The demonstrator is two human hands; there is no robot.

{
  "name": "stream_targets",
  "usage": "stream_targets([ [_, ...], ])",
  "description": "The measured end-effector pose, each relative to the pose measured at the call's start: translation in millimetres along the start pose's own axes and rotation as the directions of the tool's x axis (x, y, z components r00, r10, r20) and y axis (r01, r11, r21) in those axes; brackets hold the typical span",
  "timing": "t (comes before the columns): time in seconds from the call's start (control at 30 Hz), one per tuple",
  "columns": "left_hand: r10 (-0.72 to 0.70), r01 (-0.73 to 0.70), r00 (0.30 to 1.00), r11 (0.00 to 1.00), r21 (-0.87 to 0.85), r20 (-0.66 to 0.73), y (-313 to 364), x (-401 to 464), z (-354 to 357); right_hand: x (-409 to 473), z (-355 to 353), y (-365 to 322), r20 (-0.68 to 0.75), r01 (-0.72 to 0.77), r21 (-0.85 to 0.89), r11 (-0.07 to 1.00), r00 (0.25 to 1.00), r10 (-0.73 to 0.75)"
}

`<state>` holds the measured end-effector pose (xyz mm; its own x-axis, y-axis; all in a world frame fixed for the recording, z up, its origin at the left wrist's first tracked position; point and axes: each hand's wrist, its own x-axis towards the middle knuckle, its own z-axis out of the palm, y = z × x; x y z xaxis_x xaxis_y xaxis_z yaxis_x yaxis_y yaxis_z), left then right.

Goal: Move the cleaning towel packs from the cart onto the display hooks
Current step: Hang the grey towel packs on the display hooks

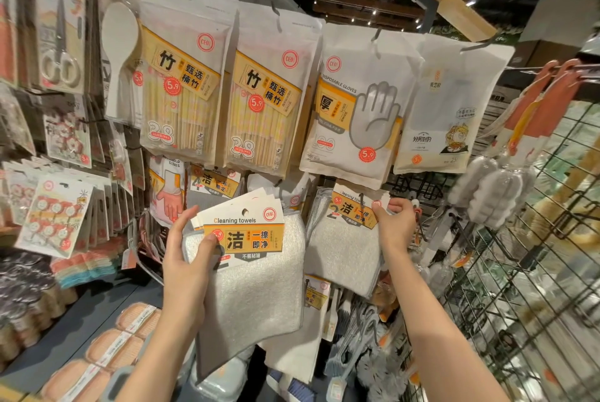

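White terry cloth fills the middle of my view: a stack of cleaning towel packs (250, 259) sits in my left hand (186, 259), thumb pinching the orange card header, fingers curled behind the left edge. Several card headers fan out at the top of the stack, hang holes showing. Its lower edge hangs free over the grey shelf (74, 314) below, where tan sponges (113, 346) lie near the front edge.

My right hand (394, 223) reaches up to a hung towel pack (344, 239) on the display, thumb and fingers pinching the right edge of its card. Whether that card is fully seated on its hook I cannot tell. The held stack's right edge comes just beside this pack's left edge, with only a narrow gap.

Room is tight. Above, the bottom edges of two chopstick bags (227, 90) and a disposable gloves bag (354, 109) hang close over both towel headers. Left of the held stack, rows of hook cards (55, 213) jut outward. Right of my right hand, a wire grid panel (526, 271) angles toward me, carrying bottle brushes (490, 194); between my wrist and that grid there is some free space
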<state>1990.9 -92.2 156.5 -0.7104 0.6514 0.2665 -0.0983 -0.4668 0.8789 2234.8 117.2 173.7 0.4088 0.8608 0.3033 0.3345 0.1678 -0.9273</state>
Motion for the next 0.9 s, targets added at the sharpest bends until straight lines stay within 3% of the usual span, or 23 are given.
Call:
stream_targets([
  [0.13, 0.024, -0.025, 0.999, 1.0, 0.009, 0.045, -1, -1, -3, -2, -4, 0, -0.013, 0.036, -0.043, 0.998, 0.999, -0.036],
  [0.4, 0.049, -0.052, 0.997, 0.998, 0.04, 0.067, 0, -5, -9, -14, -20, 9, 0.094, 0.097, -0.014, 0.995, 0.991, -0.096],
  [0.6, -0.003, 0.004, 0.995, 1.0, -0.004, 0.104, 4, -9, -8, -42, -38, -4, 0.141, 0.169, 0.012, 0.986, 0.976, -0.169],
  [0.7, -0.008, 0.009, 0.993, 1.0, -0.016, 0.114, 6, -14, -3, -65, -39, -22, 0.314, 0.063, 0.144, 0.988, 0.943, -0.106],
  [0.77, -0.001, 0.003, 0.993, 1.0, -0.013, 0.12, 7, -17, -1, -84, -37, -39, 0.466, -0.038, 0.233, 0.972, 0.882, -0.077],
  [0.9, 0.017, -0.018, 0.991, 1.0, 0.005, 0.133, 10, -23, 2, -117, -27, -61, 0.589, 0.032, 0.266, 0.963, 0.786, -0.188],
])
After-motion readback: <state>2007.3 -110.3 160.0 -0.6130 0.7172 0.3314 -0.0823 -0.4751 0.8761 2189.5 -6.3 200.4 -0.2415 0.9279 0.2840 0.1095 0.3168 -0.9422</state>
